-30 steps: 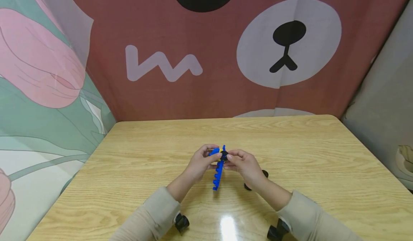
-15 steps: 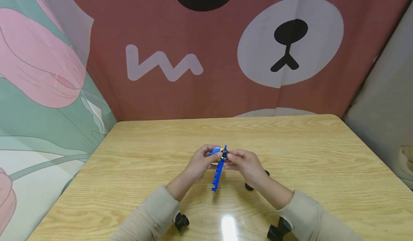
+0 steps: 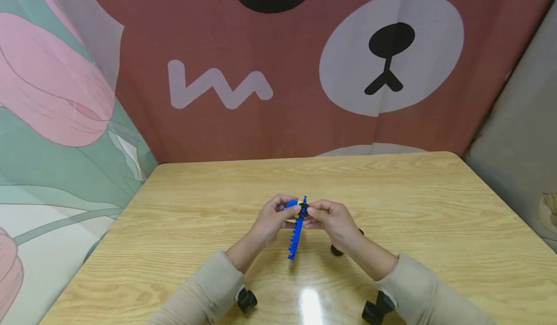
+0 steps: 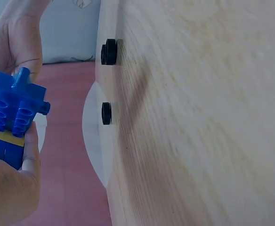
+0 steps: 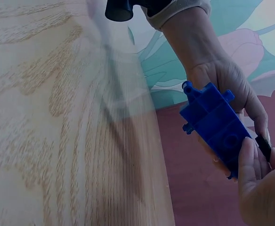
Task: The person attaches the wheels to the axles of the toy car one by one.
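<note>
My left hand (image 3: pixel 271 222) grips a blue toy-brick vehicle base (image 3: pixel 296 240) a little above the table. Studs and side pegs show on the base (image 4: pixel 16 101) in the left wrist view, with a yellow strip (image 4: pixel 7 136) beside them. The right wrist view gives its hollow underside. Between thumb and fingers, my right hand (image 3: pixel 338 222) pinches a small black toy wheel (image 3: pixel 303 210) against the base's side. In the right wrist view the wheel (image 5: pixel 263 147) appears edge-on. Fingers partly cover both pieces, so I cannot tell whether the wheel is attached.
More black wheels (image 4: pixel 106 113) lie on the wooden table (image 3: pixel 183 204), partly behind my right forearm in the head view. A printed cloth (image 3: pixel 243 136) hangs behind the table's far edge. Black wrist cameras (image 3: pixel 246 301) sit near both sleeves.
The black wheel turns slightly in the fingers, its face looking different between frames. Both hands stay nearly in place, still holding the base and wheel.
</note>
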